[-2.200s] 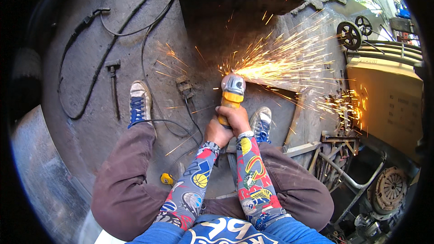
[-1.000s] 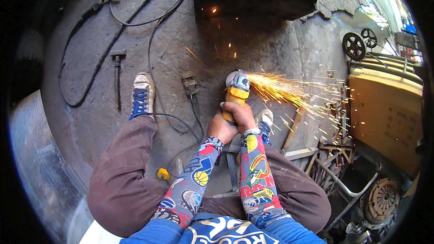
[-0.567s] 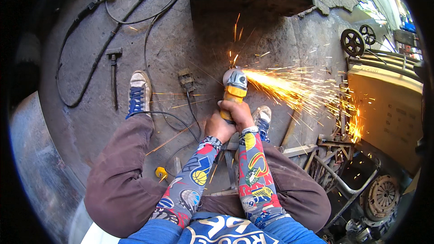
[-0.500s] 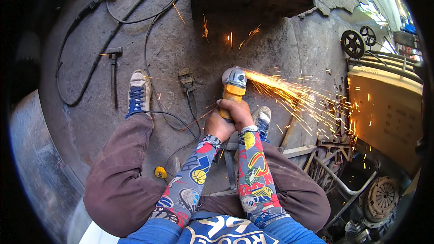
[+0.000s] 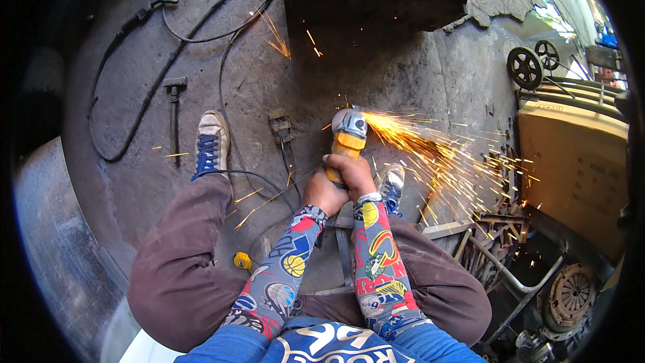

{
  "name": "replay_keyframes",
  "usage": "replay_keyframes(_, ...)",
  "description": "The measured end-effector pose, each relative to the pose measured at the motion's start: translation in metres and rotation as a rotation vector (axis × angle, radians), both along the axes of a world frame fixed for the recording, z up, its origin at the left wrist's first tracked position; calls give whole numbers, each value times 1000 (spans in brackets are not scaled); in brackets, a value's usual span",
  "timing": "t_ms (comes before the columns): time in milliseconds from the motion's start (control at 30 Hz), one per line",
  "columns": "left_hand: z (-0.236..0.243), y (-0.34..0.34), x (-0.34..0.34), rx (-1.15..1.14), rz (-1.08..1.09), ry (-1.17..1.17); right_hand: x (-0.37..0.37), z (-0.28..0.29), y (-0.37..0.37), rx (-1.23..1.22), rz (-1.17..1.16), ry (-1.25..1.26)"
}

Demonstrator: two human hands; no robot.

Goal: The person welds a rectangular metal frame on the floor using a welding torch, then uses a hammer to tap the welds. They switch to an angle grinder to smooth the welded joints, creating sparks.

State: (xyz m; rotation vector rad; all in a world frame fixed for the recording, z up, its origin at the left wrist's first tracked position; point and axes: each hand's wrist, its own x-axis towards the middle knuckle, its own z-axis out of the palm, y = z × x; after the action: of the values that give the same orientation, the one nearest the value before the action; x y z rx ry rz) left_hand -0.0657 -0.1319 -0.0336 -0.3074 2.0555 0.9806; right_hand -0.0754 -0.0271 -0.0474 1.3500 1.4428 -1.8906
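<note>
Both my hands grip a yellow angle grinder (image 5: 350, 141) with a grey metal head, held out between my feet. My left hand (image 5: 324, 191) wraps round the rear of its body. Further forward, my right hand (image 5: 355, 173) is closed over the yellow housing. A bright orange stream of sparks (image 5: 410, 133) sprays from the disc toward the right. What the disc cuts into is hidden by the grinder and the glare. A black cable (image 5: 259, 173) runs along the floor near my left leg.
A hammer (image 5: 174, 111) and a looped thick cable (image 5: 144, 104) lie at the left. A clamp-like metal piece (image 5: 279, 123) and a yellow tape measure (image 5: 242, 260) rest nearer. On the right are a cardboard box (image 5: 571, 168), metal scraps (image 5: 497, 249) and a round clutch plate (image 5: 571, 296).
The grinder has shifted very slightly within the view, still held in both hands. The spark stream looks denser and points a little more downward; stray sparks have moved.
</note>
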Motion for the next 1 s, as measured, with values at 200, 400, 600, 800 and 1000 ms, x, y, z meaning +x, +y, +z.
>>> replay_keyframes(200,-6,0,5,20,10,-21,-1,2,0,140,98,36)
replay_keyframes(400,-6,-2,3,56,-42,-55,1,2,-1,43,0,4)
replay_keyframes(600,-4,0,5,28,12,-12,3,5,1,18,35,1)
replay_keyframes(800,-3,-1,5,5,-19,19,-3,6,-1,34,23,-29)
replay_keyframes(1000,-4,-4,6,31,-27,-16,3,4,-3,48,41,-35)
